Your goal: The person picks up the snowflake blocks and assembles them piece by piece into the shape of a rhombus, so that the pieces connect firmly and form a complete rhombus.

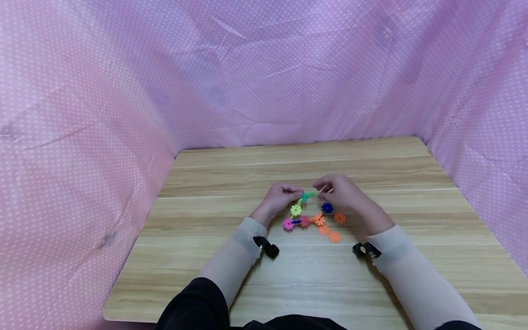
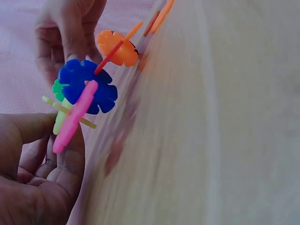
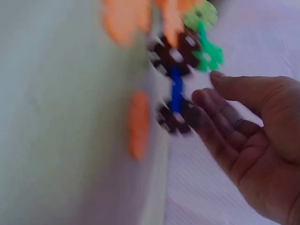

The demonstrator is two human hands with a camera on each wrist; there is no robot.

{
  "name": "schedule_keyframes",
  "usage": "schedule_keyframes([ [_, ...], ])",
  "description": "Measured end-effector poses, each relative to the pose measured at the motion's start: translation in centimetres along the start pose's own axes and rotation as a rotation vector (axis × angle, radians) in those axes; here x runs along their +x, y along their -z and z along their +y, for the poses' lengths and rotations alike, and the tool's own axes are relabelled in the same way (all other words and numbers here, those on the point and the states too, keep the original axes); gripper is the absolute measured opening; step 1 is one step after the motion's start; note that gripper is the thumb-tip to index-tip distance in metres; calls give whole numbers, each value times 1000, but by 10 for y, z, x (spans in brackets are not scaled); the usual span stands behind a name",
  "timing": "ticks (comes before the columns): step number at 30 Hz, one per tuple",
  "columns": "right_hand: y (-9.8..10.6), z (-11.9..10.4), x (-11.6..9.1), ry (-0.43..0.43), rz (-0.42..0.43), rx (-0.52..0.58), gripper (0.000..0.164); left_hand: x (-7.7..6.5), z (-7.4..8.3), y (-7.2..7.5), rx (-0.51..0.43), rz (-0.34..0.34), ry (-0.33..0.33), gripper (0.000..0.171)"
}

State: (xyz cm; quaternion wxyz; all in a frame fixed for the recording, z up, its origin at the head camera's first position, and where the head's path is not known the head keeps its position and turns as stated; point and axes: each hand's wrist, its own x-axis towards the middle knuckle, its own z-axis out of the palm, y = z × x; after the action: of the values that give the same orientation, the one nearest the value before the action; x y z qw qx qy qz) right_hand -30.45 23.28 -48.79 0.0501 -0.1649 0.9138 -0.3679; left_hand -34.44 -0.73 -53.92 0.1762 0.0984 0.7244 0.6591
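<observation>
My left hand (image 1: 281,198) pinches a joined chain of flower-shaped plastic discs near its green disc (image 1: 305,197). Down from there the chain runs through a yellow-green disc (image 1: 295,210) and a pink disc (image 2: 75,119), then a blue disc (image 2: 77,84) and an orange disc (image 1: 319,219). My right hand (image 1: 340,191) hovers by the far end of the green part. In the right wrist view its thumb and fingers stand apart, close to a green disc (image 3: 208,54) and a dark disc (image 3: 178,117); blur hides whether they touch.
A dark blue disc (image 1: 327,207) shows below my right hand; whether it joins the chain is unclear. An orange disc (image 1: 339,218) lies on the wooden table (image 1: 313,284), with more orange discs (image 1: 334,237) nearer me. Pink dotted cloth (image 1: 264,82) hangs around the table.
</observation>
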Motion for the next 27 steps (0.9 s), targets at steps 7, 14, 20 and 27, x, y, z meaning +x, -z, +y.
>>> schedule_keyframes([
  [7,35,11,-14,-61,-100,-124,12,0,1,0,73,12,11,10],
  [14,48,16,-21,-99,-235,-107,17,-1,1,0,85,17,12,9],
  [20,39,22,-20,-187,-403,-146,29,-1,1,1,106,21,11,8],
  [27,35,30,-16,-182,-328,-191,20,-1,0,0,104,11,11,7],
])
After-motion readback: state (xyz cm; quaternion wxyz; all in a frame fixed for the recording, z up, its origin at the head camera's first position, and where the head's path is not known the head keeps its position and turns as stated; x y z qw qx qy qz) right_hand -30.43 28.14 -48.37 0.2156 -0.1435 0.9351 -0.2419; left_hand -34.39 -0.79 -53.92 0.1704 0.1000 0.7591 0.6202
